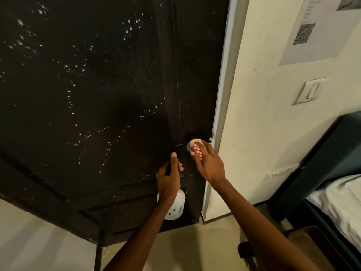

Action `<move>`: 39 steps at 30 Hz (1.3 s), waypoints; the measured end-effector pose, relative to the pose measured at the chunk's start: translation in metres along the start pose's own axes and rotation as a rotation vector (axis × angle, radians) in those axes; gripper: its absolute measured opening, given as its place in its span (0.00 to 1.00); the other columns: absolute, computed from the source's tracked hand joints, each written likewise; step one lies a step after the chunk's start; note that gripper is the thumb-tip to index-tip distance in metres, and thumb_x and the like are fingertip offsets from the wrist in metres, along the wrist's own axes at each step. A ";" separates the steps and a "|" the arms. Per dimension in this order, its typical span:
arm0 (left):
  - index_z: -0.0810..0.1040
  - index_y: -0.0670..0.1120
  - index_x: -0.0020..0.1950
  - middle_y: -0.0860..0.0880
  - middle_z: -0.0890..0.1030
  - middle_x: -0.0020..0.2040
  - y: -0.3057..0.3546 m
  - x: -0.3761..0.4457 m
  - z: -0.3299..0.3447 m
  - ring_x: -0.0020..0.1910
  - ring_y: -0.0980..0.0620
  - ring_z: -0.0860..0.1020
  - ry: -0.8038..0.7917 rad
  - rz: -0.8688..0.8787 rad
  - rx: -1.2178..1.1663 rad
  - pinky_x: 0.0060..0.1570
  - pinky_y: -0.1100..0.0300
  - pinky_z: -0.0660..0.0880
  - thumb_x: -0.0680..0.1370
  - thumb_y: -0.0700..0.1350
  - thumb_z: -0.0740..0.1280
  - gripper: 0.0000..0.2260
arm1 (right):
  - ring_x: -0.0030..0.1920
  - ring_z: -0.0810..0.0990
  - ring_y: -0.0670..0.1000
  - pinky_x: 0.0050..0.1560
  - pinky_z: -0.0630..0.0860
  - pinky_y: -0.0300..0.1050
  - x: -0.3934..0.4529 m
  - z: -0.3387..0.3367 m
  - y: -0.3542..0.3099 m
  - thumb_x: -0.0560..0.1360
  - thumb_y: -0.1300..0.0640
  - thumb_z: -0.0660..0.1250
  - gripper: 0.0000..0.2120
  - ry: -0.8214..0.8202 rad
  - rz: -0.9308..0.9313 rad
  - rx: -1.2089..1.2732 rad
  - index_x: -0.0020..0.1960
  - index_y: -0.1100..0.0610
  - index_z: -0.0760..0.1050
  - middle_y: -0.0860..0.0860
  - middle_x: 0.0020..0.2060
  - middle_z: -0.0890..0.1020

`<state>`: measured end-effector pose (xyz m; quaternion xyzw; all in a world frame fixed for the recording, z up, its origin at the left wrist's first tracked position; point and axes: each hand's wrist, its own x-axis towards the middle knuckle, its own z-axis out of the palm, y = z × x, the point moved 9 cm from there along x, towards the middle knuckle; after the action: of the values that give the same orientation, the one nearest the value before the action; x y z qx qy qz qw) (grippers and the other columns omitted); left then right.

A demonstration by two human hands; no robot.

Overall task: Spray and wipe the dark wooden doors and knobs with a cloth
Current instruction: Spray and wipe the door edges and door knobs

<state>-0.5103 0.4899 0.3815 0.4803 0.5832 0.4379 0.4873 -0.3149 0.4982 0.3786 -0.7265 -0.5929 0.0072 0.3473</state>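
A cream wall and a pale floor framed the dark wooden door, which filled most of the head view and was speckled with pale droplets across its upper panels. Low on the door's right side, just beside the grey door frame, sat the knob, of which only a rounded metallic edge showed. A red-and-white checked cloth was draped over the knob and touched it. The right hand pinched that cloth, its fingers curled round the fabric and pressed toward the knob. Just to the left and slightly lower, the left hand gripped the dark head of a spray bottle, the thumb raised along the top; the bottle's white body hung below the wrist, close in front of the door. The two hands were near each other but apart, each clamped on its own thing.

Farther out on the wall, a light switch sat to the right of the frame, and above it a printed sheet with a square code pattern was stuck up. At the right edge stood a bed with a dark frame and pale bedding. A dark piece of furniture showed at the lower right, too cropped to name.
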 end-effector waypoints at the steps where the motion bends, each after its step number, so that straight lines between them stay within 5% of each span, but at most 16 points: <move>1: 0.82 0.50 0.44 0.50 0.85 0.41 0.000 0.000 0.000 0.35 0.54 0.79 -0.001 0.003 0.005 0.29 0.63 0.73 0.80 0.68 0.58 0.25 | 0.69 0.73 0.61 0.64 0.77 0.58 0.002 0.000 -0.007 0.81 0.36 0.52 0.29 0.016 -0.033 -0.062 0.76 0.50 0.67 0.54 0.74 0.71; 5: 0.82 0.49 0.46 0.49 0.85 0.43 0.001 -0.003 0.000 0.35 0.53 0.79 -0.018 0.024 0.004 0.28 0.64 0.72 0.78 0.70 0.56 0.27 | 0.69 0.71 0.67 0.70 0.68 0.66 0.002 0.020 -0.044 0.71 0.42 0.74 0.27 -0.031 -0.350 -0.466 0.66 0.51 0.79 0.57 0.69 0.74; 10: 0.83 0.50 0.45 0.51 0.85 0.42 0.002 -0.001 0.000 0.36 0.52 0.79 -0.016 0.027 0.009 0.33 0.59 0.72 0.79 0.70 0.57 0.26 | 0.70 0.71 0.65 0.72 0.66 0.64 0.001 0.020 -0.044 0.71 0.41 0.74 0.27 -0.029 -0.431 -0.494 0.66 0.51 0.79 0.56 0.68 0.75; 13: 0.83 0.48 0.46 0.49 0.85 0.43 0.008 0.000 -0.003 0.35 0.52 0.78 -0.012 0.045 -0.016 0.30 0.61 0.72 0.77 0.71 0.57 0.29 | 0.69 0.71 0.60 0.68 0.73 0.56 0.003 0.005 -0.021 0.80 0.44 0.63 0.22 0.058 -0.149 -0.106 0.71 0.50 0.73 0.54 0.70 0.72; 16: 0.83 0.46 0.45 0.46 0.85 0.42 0.009 0.001 -0.008 0.35 0.51 0.78 -0.001 0.052 -0.022 0.29 0.61 0.72 0.76 0.71 0.56 0.30 | 0.62 0.74 0.49 0.59 0.72 0.35 -0.006 0.009 0.004 0.83 0.43 0.61 0.21 0.124 0.287 0.428 0.72 0.51 0.71 0.50 0.69 0.72; 20: 0.82 0.45 0.45 0.45 0.84 0.41 0.013 0.004 -0.011 0.32 0.51 0.76 -0.003 0.069 -0.028 0.26 0.62 0.71 0.77 0.70 0.56 0.30 | 0.56 0.81 0.49 0.55 0.76 0.41 -0.020 0.014 0.019 0.85 0.50 0.59 0.10 0.220 0.678 1.005 0.62 0.48 0.75 0.47 0.54 0.81; 23: 0.82 0.46 0.44 0.46 0.84 0.40 0.017 0.005 -0.012 0.31 0.51 0.75 -0.002 0.087 -0.024 0.26 0.61 0.71 0.77 0.70 0.55 0.30 | 0.56 0.82 0.51 0.50 0.78 0.40 -0.033 0.021 0.030 0.85 0.51 0.59 0.11 0.276 0.862 1.274 0.62 0.51 0.77 0.50 0.56 0.83; 26: 0.82 0.47 0.43 0.47 0.85 0.40 0.018 0.005 -0.014 0.30 0.51 0.75 -0.006 0.098 -0.048 0.27 0.59 0.71 0.78 0.69 0.56 0.28 | 0.61 0.79 0.44 0.59 0.75 0.34 -0.026 -0.004 0.016 0.85 0.52 0.60 0.12 0.427 0.667 1.022 0.66 0.49 0.75 0.45 0.61 0.80; 29: 0.82 0.48 0.44 0.48 0.85 0.42 0.015 0.008 -0.018 0.31 0.53 0.75 0.011 0.075 -0.034 0.31 0.58 0.71 0.80 0.67 0.57 0.26 | 0.62 0.76 0.41 0.58 0.71 0.25 -0.007 -0.004 -0.010 0.84 0.51 0.64 0.19 0.330 0.406 0.676 0.73 0.53 0.70 0.40 0.62 0.75; 34: 0.83 0.48 0.44 0.48 0.86 0.43 0.011 0.015 -0.028 0.33 0.52 0.76 0.033 0.066 -0.056 0.33 0.59 0.71 0.80 0.67 0.58 0.26 | 0.69 0.74 0.65 0.71 0.66 0.61 0.000 0.014 -0.036 0.79 0.48 0.66 0.25 0.214 -0.106 -0.183 0.73 0.55 0.73 0.59 0.70 0.76; 39: 0.83 0.48 0.45 0.48 0.85 0.43 0.015 0.013 -0.025 0.31 0.53 0.75 0.016 0.076 -0.040 0.30 0.60 0.71 0.80 0.68 0.57 0.26 | 0.74 0.68 0.65 0.76 0.53 0.63 -0.003 0.044 -0.056 0.66 0.41 0.78 0.34 -0.138 -0.499 -0.669 0.68 0.55 0.78 0.57 0.69 0.75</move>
<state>-0.5340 0.5037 0.3982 0.4887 0.5595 0.4714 0.4752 -0.3826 0.5209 0.3729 -0.6311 -0.7422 -0.2212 0.0428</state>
